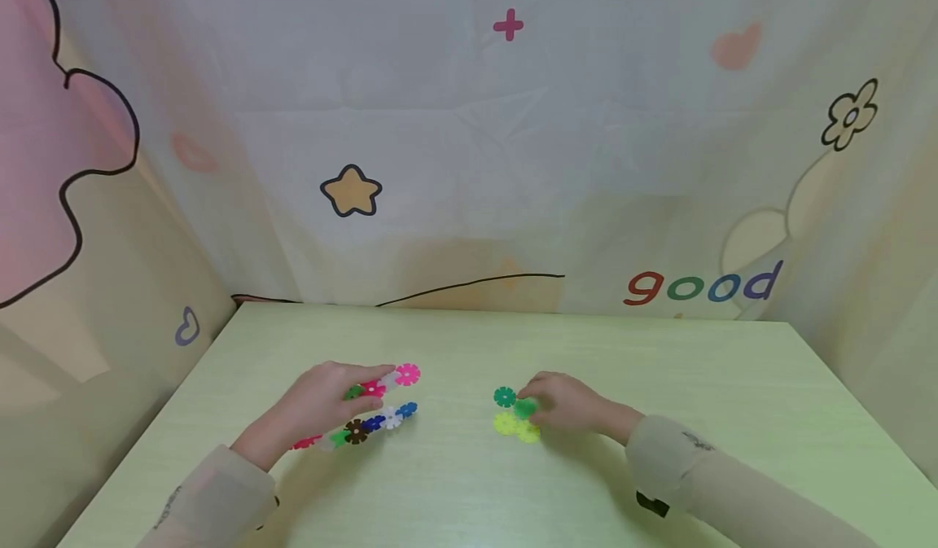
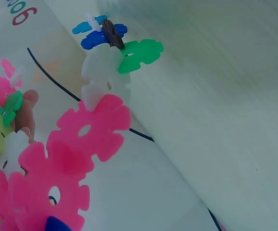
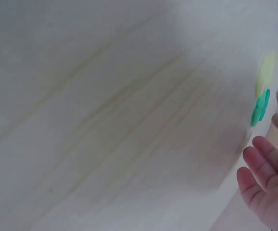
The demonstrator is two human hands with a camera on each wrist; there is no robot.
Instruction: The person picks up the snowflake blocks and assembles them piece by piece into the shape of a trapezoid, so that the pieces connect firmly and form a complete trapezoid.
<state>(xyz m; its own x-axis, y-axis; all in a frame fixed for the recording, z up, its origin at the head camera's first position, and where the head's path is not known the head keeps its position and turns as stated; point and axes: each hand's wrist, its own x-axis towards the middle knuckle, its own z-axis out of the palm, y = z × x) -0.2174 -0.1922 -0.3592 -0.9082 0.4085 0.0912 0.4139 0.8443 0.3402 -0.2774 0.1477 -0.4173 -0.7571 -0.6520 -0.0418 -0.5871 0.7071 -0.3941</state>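
My left hand (image 1: pixel 326 401) grips a folded chain of interlocked plastic snowflake discs. In the head view the chain's upper stretch ends in a pink disc (image 1: pixel 408 374); its lower one runs past a brown disc (image 1: pixel 356 431) to a blue disc (image 1: pixel 408 409). Large pink discs (image 2: pixel 93 127) fill the near part of the left wrist view. At the right, my right hand (image 1: pixel 564 401) reaches to a green disc (image 1: pixel 524 408), fingertips beside it. Another green disc (image 1: pixel 504 396) and two yellow discs (image 1: pixel 506 423) lie close by. The right wrist view shows the fingers (image 3: pixel 261 161) extended.
A pale table top (image 1: pixel 454 483) lies under both hands. Behind it hangs a printed curtain (image 1: pixel 454 141) with a star and the word "good", and its sides come down along the table's left and right edges.
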